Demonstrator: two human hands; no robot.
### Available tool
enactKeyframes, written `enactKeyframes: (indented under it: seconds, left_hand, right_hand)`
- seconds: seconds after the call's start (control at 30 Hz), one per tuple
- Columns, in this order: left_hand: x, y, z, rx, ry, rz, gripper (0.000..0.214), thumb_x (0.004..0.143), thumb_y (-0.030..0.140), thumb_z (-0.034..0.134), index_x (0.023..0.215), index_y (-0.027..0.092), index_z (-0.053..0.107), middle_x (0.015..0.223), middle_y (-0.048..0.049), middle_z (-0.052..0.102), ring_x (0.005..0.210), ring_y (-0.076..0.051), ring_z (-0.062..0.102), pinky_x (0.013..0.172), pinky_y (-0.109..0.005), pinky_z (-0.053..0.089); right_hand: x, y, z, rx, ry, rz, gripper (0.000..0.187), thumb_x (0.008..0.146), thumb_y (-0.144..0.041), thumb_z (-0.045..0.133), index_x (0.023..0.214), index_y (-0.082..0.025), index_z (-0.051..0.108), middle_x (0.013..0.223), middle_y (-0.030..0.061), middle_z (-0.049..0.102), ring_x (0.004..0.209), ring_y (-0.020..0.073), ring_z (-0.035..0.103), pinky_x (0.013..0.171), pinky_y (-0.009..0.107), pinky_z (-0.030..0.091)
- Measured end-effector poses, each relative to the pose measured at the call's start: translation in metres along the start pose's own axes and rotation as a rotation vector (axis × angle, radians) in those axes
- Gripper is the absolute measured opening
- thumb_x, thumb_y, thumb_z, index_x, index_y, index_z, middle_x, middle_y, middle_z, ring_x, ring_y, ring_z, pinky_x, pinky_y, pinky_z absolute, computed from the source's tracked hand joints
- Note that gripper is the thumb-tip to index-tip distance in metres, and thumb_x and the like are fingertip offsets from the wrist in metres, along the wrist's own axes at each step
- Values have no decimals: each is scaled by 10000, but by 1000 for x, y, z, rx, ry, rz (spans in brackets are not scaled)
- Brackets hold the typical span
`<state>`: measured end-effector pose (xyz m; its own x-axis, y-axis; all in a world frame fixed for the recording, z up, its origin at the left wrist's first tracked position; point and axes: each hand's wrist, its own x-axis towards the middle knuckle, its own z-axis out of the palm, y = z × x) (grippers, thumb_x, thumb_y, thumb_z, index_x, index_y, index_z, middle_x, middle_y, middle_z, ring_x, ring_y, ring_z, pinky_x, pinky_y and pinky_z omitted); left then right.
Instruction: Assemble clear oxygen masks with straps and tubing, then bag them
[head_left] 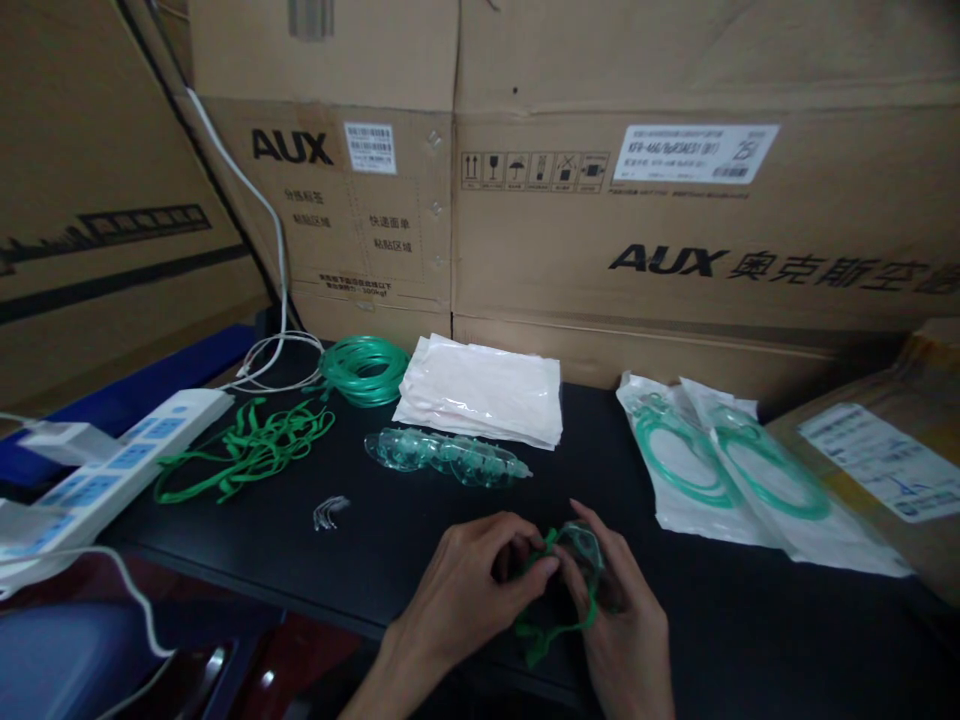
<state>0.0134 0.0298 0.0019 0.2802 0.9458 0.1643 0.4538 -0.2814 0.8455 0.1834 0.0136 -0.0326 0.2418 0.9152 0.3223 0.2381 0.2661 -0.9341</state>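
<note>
Low and right of centre in the frame, our bare left hand pinches a narrow green fabric strap by the transparent plastic mask in our bare right hand; left of centre lies coiled translucent green tubing.

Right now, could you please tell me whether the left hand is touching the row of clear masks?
Apart: the head view shows black tabletop between the left hand and the masks.

We hold a clear, faintly green mask, partly hidden from view, over the near side of the worktop. A flat green strap meets it at its left edge, the slack curling loosely below.
</note>
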Motion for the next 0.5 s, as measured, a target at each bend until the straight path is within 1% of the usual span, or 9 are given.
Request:
enactKeyframes:
  seconds: [0.1, 0.17, 0.23, 0.3, 0.4, 0.5]
  left_hand:
    - [1, 2, -1, 41, -11, -2, 180, 916, 380, 748, 913, 204, 713, 759, 45, 665, 625, -107, 565, 606, -216, 392]
    - [1, 3, -1, 71, -17, 7, 202, 956, 392, 705, 889, 202, 702, 760, 44, 659, 632, -107, 572, 616, -220, 384]
    - [1, 2, 0, 99, -32, 25, 217, 1007, 370, 633, 880, 201, 683, 762, 43, 642, 643, -107, 577, 627, -224, 380]
    - [1, 1, 1, 122, -40, 31, 230, 1026, 337, 594, 852, 199, 652, 754, 44, 621, 652, -110, 575, 634, -229, 374]
    - [1, -1, 2, 135, -37, 34, 250, 1019, 298, 583, 791, 197, 597, 731, 44, 598, 657, -114, 564, 632, -235, 361]
    - [0, 0, 2, 126, -43, 59, 235, 1002, 269, 582, 779, 198, 588, 718, 39, 596, 654, -117, 562, 627, -235, 361]
  right_hand:
    - [-1, 4, -1, -46, -31, -55, 416, 913, -253, 708, 1321, -335, 705, 1148, 35, 735, 979, 153, 754, 838, 187, 605]
    - [-2, 7, -2, -79, -45, -77, 420, 934, -252, 688, 1345, -337, 687, 1188, 40, 732, 1013, 152, 749, 857, 189, 599]
    - [-3, 12, -3, -112, -53, -88, 406, 943, -272, 686, 1346, -328, 684, 1211, 49, 728, 1056, 163, 740, 892, 205, 592]
    - [-3, 16, -4, -136, -54, -90, 381, 941, -298, 696, 1322, -308, 696, 1209, 62, 727, 1067, 182, 737, 912, 235, 595]
    - [-4, 22, -4, -144, -47, -83, 361, 930, -323, 711, 1288, -277, 708, 1190, 80, 732, 1019, 207, 755, 890, 274, 617]
    - [-4, 25, -3, -136, -12, -95, 360, 903, -335, 739, 1253, -252, 721, 1188, 92, 746, 1003, 226, 769, 861, 283, 634]
